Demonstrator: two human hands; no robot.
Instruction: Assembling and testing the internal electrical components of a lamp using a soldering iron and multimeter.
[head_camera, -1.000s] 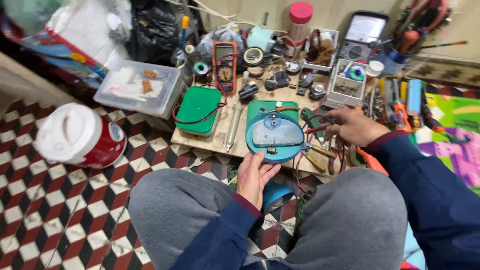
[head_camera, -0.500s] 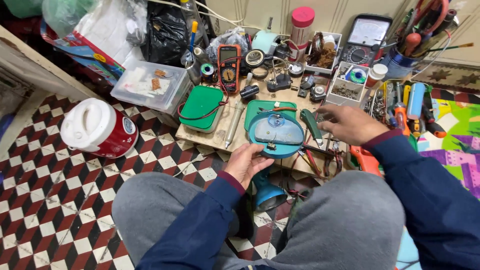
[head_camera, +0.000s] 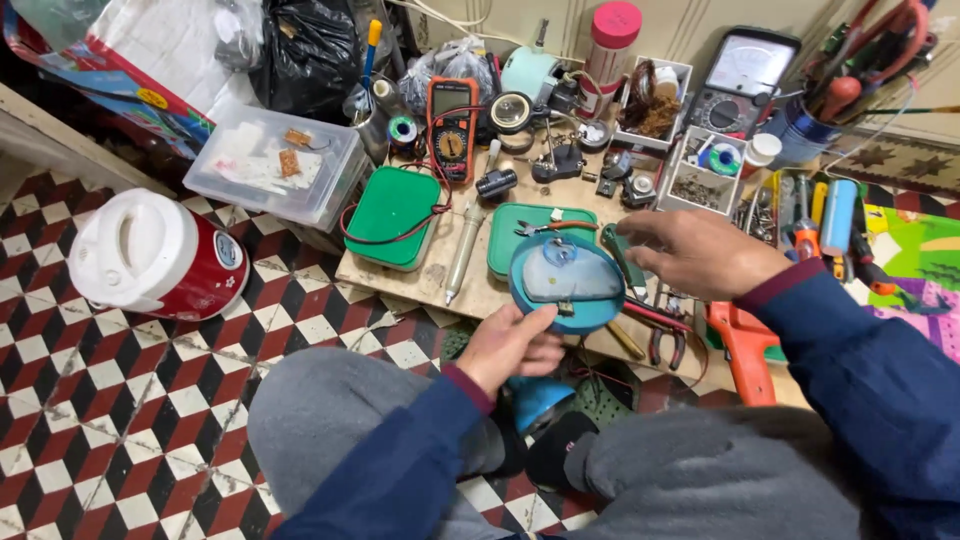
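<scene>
Round teal appliance base (head_camera: 570, 285) sits at the desk (head_camera: 470, 285) front edge, left hand (head_camera: 510, 345) grasping its near rim. Right hand (head_camera: 700, 255) hovers just beside it, fingers loosely spread, holding nothing.

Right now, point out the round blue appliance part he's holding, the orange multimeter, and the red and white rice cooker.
round blue appliance part (head_camera: 566, 278), head view, on its pale translucent top plate.
orange multimeter (head_camera: 452, 115), head view, on the dial at the middle of its body.
red and white rice cooker (head_camera: 130, 248), head view, on its white lid.

Evenly bright indoor light, soft faint shadows, slight glare on glossy plastic, mild wide-angle bending at edges, mostly sharp focus
</scene>
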